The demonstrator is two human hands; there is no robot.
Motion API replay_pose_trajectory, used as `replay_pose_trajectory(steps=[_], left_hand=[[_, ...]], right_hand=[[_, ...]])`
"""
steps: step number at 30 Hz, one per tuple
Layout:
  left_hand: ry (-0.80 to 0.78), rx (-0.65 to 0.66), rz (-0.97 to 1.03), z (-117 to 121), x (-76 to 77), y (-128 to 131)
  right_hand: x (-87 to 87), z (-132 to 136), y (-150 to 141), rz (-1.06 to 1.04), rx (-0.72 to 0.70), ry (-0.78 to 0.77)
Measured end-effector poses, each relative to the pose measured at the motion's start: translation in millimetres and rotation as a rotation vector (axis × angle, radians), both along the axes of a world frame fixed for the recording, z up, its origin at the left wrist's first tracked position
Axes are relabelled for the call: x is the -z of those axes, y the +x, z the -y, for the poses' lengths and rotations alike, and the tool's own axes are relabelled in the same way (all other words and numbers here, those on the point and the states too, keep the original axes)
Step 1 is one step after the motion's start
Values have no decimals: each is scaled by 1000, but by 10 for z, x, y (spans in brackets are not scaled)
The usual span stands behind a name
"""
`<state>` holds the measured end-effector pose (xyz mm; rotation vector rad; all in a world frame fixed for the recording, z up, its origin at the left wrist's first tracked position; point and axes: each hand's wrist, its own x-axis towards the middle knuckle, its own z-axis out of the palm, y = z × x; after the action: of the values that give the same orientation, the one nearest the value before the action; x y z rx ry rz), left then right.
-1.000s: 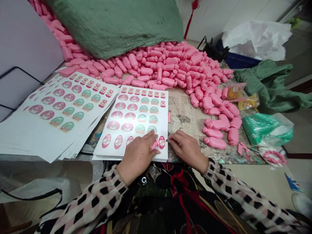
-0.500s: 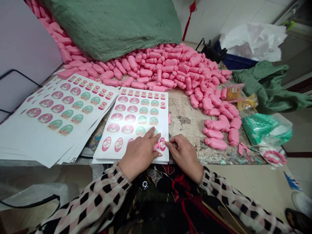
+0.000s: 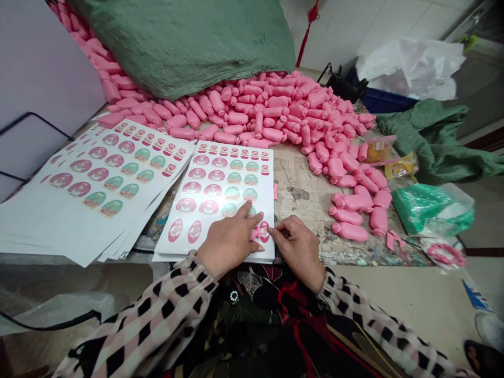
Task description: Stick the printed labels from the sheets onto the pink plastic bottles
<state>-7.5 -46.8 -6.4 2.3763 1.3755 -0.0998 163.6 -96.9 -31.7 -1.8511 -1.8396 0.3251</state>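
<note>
At 6 o'clock, pinches a small pink plastic bottle (image 3: 255, 232), mostly covered, in the left hand's (image 3: 232, 239) grip, right beside a red-bordered oval sticker (image 3: 264, 231) on the white paper sticker sheet (image 3: 221, 197). Toward 5 o'clock, sets the bunched fingertips of the right hand (image 3: 298, 248) at that oval's edge; cannot tell that grip's state, too small to make out.

Has at 9 o'clock, on the stained, worn tabletop (image 3: 293, 181), a fanned stack of white sticker sheets (image 3: 59, 218). Toward 11 o'clock, a dull-green woven sack (image 3: 189, 47) over a broad heap of pink plastic bottles (image 3: 275, 113); contents of the sack hidden. At 2 o'clock, a dark blue plastic bin (image 3: 388, 101) with crumpled white plastic sheeting (image 3: 411, 68) bulging above the rim. Near 3 o'clock, a clear plastic sachet (image 3: 380, 149) with orange-yellow contents, then a green-printed plastic packet (image 3: 429, 207), contents unclear.
</note>
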Motion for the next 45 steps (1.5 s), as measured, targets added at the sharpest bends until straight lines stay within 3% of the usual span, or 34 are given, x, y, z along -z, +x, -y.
replay_pose_trajectory(steps=[6, 13, 18, 21, 24, 27, 29, 33, 45], left_hand=[[15, 13, 0, -22, 21, -4], [34, -47, 51, 72, 48, -26], [8, -101, 303, 164, 60, -103], [-177, -359, 709, 176, -22, -144], [-579, -682, 1241, 172, -136, -132], [-943, -796, 1614, 174, -202, -72], [-1012, -849, 1723, 186, -208, -26], [-975, -897, 1803, 234, -179, 31], [-937, -818, 1823, 293, -114, 28]], right_hand=[[7, 7, -13, -9, -19, 77], [59, 90, -6, -367, -15, 155], [16, 122, 42, -545, 15, 210], [-56, 89, 66, -660, 47, 158], [-182, 32, 26, -768, 27, 56], [-344, -23, -85, -839, -45, -25], [-436, -48, -173, -859, -89, -65], [-506, -68, -303, -902, -136, -139], [-502, -79, -381, -908, -145, -191]])
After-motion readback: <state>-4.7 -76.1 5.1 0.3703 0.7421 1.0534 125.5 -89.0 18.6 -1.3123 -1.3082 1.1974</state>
